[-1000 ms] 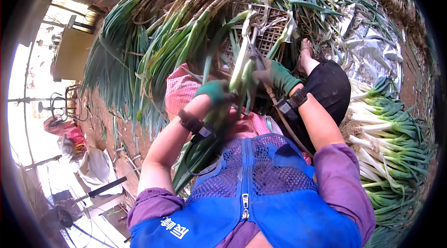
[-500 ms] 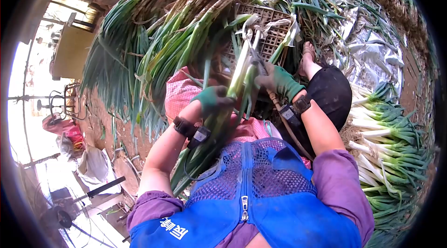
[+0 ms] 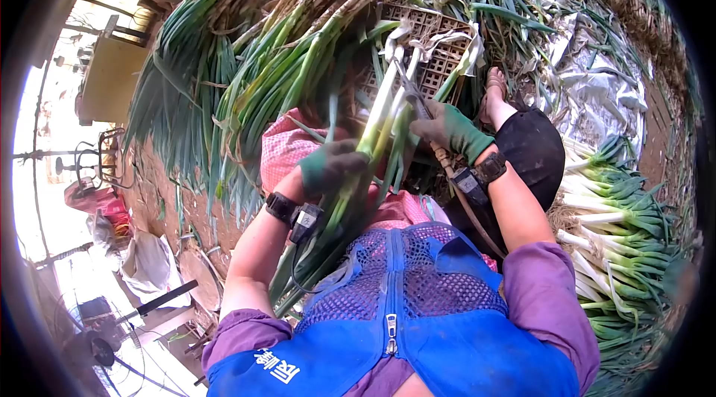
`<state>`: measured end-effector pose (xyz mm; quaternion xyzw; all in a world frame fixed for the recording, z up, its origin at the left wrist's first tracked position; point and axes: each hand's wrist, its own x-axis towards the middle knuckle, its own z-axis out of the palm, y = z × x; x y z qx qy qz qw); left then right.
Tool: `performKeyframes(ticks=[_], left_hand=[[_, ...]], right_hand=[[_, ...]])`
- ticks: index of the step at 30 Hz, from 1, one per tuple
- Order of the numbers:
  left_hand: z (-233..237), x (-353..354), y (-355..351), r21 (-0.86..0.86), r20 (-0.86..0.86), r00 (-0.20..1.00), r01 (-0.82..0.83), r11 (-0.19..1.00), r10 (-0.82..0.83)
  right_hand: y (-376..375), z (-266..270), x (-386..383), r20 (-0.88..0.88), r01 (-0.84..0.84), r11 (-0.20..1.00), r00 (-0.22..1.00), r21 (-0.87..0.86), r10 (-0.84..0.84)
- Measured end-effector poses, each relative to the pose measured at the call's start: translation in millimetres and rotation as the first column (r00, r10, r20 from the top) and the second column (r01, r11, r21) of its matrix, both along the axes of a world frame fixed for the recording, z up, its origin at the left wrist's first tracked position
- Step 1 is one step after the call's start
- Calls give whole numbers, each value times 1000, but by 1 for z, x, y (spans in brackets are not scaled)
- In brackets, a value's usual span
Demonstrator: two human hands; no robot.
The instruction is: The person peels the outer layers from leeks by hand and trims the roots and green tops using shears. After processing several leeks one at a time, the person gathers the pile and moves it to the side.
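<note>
One head camera, facing forward and down.
It looks from the wearer's head, closely over the blue mesh-fronted vest [image 3: 406, 270]; the green-gloved left hand [image 3: 330, 167] and green-gloved right hand [image 3: 451, 132] are near the centre, and the tan plastic lattice crate [image 3: 436, 73] is farther ahead.

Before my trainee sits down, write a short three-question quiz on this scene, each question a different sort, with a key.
1. Name what the green-gloved right hand holds.
2. True or false: the long row of white-stemmed green onions lies on the person's right.
3. Fill in: the green-gloved left hand grips long white-and-green ____.

Key:
1. A slender dark nozzle-like tool on a brown hose.
2. True.
3. Stalks.
</note>
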<state>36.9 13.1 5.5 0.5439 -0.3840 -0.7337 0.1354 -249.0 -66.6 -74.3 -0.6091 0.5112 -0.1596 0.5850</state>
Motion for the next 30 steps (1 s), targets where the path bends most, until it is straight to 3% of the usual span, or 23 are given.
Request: performKeyframes(ticks=[3, 6, 9, 12, 16, 19, 21, 23, 24, 27, 28, 29, 30], left_hand=[[-16, 6, 0, 6, -29, 1000, -8, 1000, 8], [-16, 6, 1, 9, -9, 1000, 13, 1000, -13], [-10, 1, 0, -8, 34, 999, 42, 999, -41], [-8, -1, 4, -29, -18, 1000, -5, 1000, 4], [6, 0, 2, 6, -28, 998, -59, 998, 60], [8, -1, 1, -8, -44, 996, -76, 997, 76], [-6, 0, 3, -52, -40, 997, -63, 997, 61], [-28, 7, -1, -165, 139, 957, 275, 947, -254], [-40, 12, -5, -258, 346, 831, 530, 808, -435], [7, -4, -37, -123, 546, 633, 708, 695, -549], [6, 2, -53, -216, 598, 668, 666, 714, -442], [5, 8, -67, -336, 548, 786, 519, 786, -286], [11, 12, -85, -415, 566, 815, 413, 810, -125]], right_hand=[[-8, 5, 1, 59, 13, 999, 998, 53, -16], [-17, 0, 4, -118, 9, 1000, 993, 29, -6], [-13, -8, 5, -97, 6, 997, 995, -71, -13], [-21, -6, 1, -231, 102, 994, 969, 35, -91], [5, 12, -2, 167, 25, 989, 985, 147, -49], [14, 7, -7, 137, 46, 992, 989, 115, -61], [12, 9, -10, 23, 117, 991, 993, 67, -118], [11, 15, -10, -69, 176, 984, 982, -5, -176], [11, 16, -11, -113, 150, 988, 982, -37, -153], [16, 7, -10, -149, 130, 990, 979, -54, -136], [19, 20, -9, -173, 118, 993, 977, -29, -121], [22, 27, -7, -195, 120, 992, 973, -41, -126], [24, 32, -5, -216, 124, 991, 967, -53, -132]])
